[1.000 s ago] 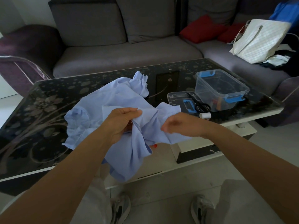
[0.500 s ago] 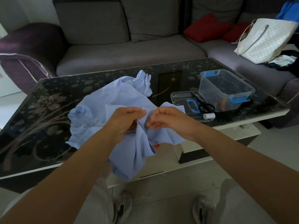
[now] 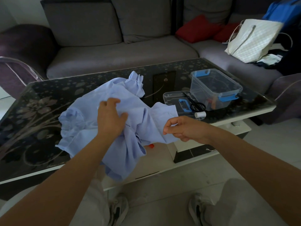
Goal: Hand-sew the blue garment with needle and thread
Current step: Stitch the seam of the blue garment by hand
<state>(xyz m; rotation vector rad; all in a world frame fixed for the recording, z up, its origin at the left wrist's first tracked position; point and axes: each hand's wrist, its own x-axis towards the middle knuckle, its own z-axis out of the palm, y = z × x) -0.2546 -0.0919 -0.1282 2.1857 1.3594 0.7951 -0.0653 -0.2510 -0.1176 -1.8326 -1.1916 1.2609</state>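
Note:
The light blue garment [image 3: 91, 111] lies crumpled on the dark glass table [image 3: 32, 115] and hangs over its near edge. My left hand [image 3: 110, 118] rests on top of the cloth, fingers curled into a fold. My right hand [image 3: 180, 128] is at the garment's right edge, thumb and fingertips pinched together on the cloth there. No needle or thread shows plainly in either hand. A small white thread spool [image 3: 200, 114] lies on the table right of the garment.
A clear box with blue clips [image 3: 216, 88] stands at the table's right, beside its lid [image 3: 175, 100] with black scissors [image 3: 195, 103] on it. A small orange thing [image 3: 151, 145] peeks from under the cloth. A grey sofa [image 3: 114, 51] with a white bag [image 3: 254, 39] is behind.
My hands, close together half a second ago, have parted. The left hand moved up onto the cloth and the right hand drew away to the right, down at the garment's edge.

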